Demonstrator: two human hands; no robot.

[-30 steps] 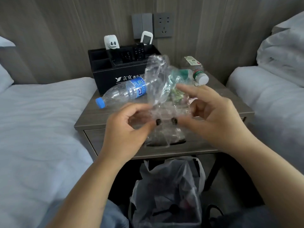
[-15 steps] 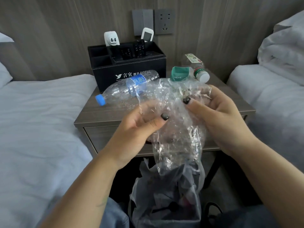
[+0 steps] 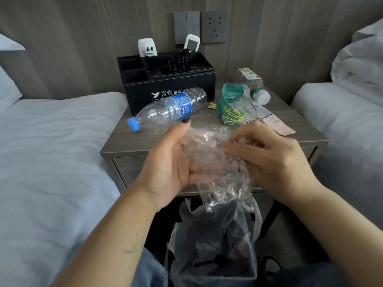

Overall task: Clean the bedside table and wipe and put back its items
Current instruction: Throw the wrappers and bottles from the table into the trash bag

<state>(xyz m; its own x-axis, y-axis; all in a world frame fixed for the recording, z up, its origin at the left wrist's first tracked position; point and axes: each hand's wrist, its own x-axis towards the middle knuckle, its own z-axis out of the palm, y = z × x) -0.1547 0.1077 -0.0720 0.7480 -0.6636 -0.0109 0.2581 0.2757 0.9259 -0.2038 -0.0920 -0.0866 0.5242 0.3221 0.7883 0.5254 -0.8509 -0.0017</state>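
A crumpled clear plastic wrapper (image 3: 215,160) is held between both hands in front of the bedside table (image 3: 128,143). My left hand (image 3: 170,164) cups it from the left with the thumb raised. My right hand (image 3: 269,160) grips it from the right, fingers curled into the plastic. Its lower end hangs above the trash bin with a grey bag (image 3: 213,245). On the table lie an empty blue-capped bottle (image 3: 167,109), a green wrapper (image 3: 230,104), a white-capped bottle (image 3: 252,85) and paper slips (image 3: 275,123).
A black organizer box (image 3: 165,83) with remotes and a white charger stands at the table's back, under a wall socket (image 3: 213,26). White beds flank the table, the left bed (image 3: 51,152) and the right bed (image 3: 342,121). Crumbs dot the tabletop.
The wrapper went from held up and spread to bunched lower between both hands, over the bin. The green wrapper and paper slips behind it now show.
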